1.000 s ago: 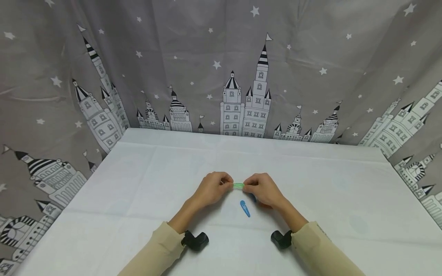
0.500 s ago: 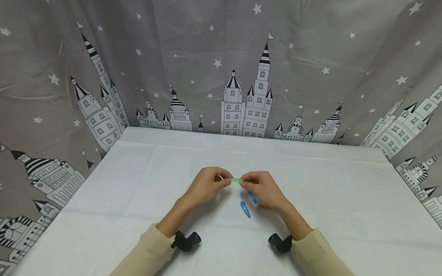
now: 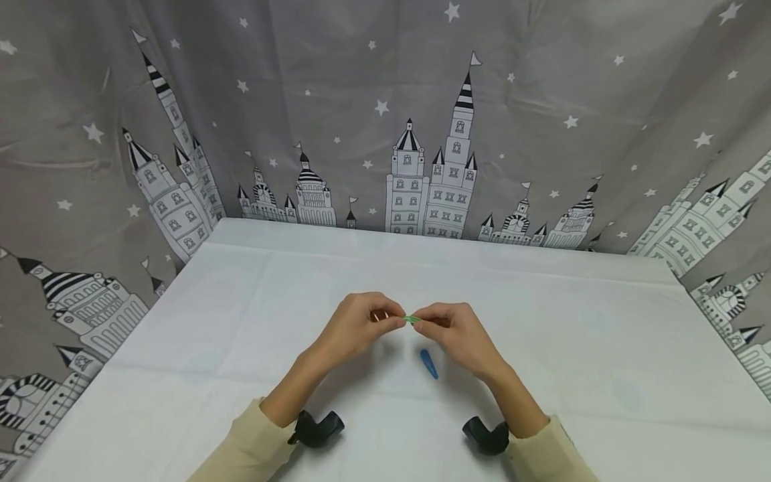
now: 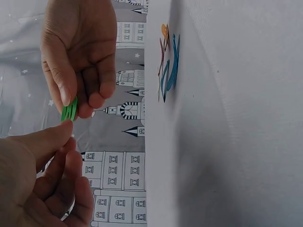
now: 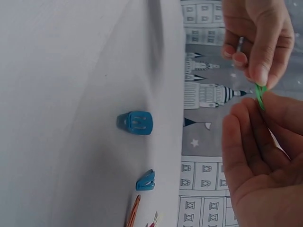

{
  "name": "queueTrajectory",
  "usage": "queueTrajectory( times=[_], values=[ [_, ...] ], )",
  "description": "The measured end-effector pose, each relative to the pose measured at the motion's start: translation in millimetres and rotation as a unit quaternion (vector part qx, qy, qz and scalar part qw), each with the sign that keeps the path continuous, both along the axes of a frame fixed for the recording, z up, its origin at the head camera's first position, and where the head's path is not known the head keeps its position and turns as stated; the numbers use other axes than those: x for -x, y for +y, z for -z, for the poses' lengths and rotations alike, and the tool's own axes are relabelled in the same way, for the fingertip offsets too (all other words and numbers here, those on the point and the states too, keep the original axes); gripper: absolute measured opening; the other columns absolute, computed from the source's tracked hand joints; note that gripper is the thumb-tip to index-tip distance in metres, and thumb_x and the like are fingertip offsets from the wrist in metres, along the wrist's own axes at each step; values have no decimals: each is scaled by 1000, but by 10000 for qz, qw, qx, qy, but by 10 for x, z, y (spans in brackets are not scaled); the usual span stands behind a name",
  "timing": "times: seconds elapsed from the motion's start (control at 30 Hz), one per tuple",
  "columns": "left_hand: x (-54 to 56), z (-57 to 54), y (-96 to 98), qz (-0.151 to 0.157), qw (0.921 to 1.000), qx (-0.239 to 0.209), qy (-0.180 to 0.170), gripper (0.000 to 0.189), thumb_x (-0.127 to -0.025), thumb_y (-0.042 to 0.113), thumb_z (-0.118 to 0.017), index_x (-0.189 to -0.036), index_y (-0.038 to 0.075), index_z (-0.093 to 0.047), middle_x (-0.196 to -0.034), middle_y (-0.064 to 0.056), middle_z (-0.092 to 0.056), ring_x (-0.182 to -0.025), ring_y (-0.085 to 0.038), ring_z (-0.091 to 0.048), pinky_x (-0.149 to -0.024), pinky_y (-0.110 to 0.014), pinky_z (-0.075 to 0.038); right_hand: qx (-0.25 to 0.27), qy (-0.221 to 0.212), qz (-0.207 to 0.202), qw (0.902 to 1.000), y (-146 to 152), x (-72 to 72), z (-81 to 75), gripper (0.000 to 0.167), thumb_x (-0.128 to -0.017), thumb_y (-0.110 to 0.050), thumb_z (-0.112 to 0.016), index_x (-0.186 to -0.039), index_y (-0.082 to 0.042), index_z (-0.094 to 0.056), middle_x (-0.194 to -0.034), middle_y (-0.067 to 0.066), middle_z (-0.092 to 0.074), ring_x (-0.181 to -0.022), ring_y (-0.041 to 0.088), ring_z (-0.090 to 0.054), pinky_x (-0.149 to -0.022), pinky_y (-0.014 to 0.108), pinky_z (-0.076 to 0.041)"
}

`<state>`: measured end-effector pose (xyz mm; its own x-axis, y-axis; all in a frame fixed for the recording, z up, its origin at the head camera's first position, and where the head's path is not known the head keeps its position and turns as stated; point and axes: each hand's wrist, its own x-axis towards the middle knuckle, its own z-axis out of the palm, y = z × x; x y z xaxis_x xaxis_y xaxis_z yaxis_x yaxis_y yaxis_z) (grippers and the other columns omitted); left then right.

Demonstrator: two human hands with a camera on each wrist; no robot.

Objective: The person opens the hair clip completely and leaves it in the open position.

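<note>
Between both hands a green snap hair clip (image 3: 411, 319) is held above the white table. My left hand (image 3: 360, 328) pinches one end with thumb and forefinger, and my right hand (image 3: 459, 335) pinches the other. The left wrist view shows the green clip (image 4: 69, 109) with slots along it; the right wrist view shows it (image 5: 260, 97) nearly edge-on. A small grey strip (image 5: 240, 44) shows at the left hand's curled fingers. Below the hands lies a blue snap hair clip (image 3: 429, 363); a second blue one is almost hidden behind the right hand.
The right wrist view shows blue clips (image 5: 140, 123) on the table, with an orange clip (image 5: 134, 211) near them. An orange-topped clip (image 4: 164, 31) stands out in the left wrist view. A grey castle-print curtain (image 3: 337, 80) hangs behind the white-covered table (image 3: 181, 402).
Both hands have shifted slightly left, keeping the green clip between them. It has turned, and less of it shows. The second blue clip, visible half a second ago, is now mostly covered.
</note>
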<state>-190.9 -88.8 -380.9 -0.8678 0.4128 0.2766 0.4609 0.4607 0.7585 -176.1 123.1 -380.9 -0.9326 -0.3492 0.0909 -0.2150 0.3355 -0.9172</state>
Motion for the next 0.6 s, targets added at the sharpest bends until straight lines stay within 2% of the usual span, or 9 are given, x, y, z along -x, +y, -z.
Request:
queueTrajectory(
  times=[0.27, 0.6],
  values=[
    [-19, 26, -13, 131, 9998, -59, -115, 4, -87, 17, -77, -91, 15, -77, -81, 11, -67, -71, -10, -56, -63, -28, -48, 28, 39, -192, 9998, 35, -33, 35, 16, -95, -12, -66, -104, -2, -75, -106, 12, -71, -97, 19, -65, -87, 40, -51],
    [-36, 52, 8, 383, 9990, 11, -218, 5, -87, 15, -76, -92, 13, -78, -82, 10, -67, -70, -8, -56, -63, -28, -49, 79, 16, -230, 9997, 89, -64, 120, 16, -95, -11, -66, -104, 0, -75, -106, 13, -71, -95, 20, -63, -83, 33, -51]
  ],
)
